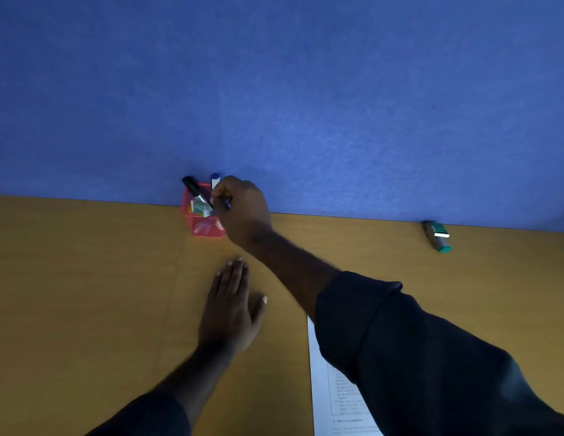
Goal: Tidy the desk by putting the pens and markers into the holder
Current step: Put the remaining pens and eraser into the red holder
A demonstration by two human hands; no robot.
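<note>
A red mesh holder [201, 223] stands on the wooden desk against the blue partition. My right hand [243, 209] reaches over its right rim, fingers pinched on a black-capped marker [195, 191] that leans inside the holder. A blue-capped white marker [215, 180] stands upright in the holder just behind my fingers. Some small pale items lie at the holder's bottom. My left hand [232, 305] rests flat on the desk in front of the holder, fingers spread, holding nothing.
A green and grey stapler-like object [438, 236] lies at the far right by the blue partition [274, 89]. A printed sheet of paper [324, 388] lies under my right sleeve near the front edge. The desk [85, 294] is brown wood.
</note>
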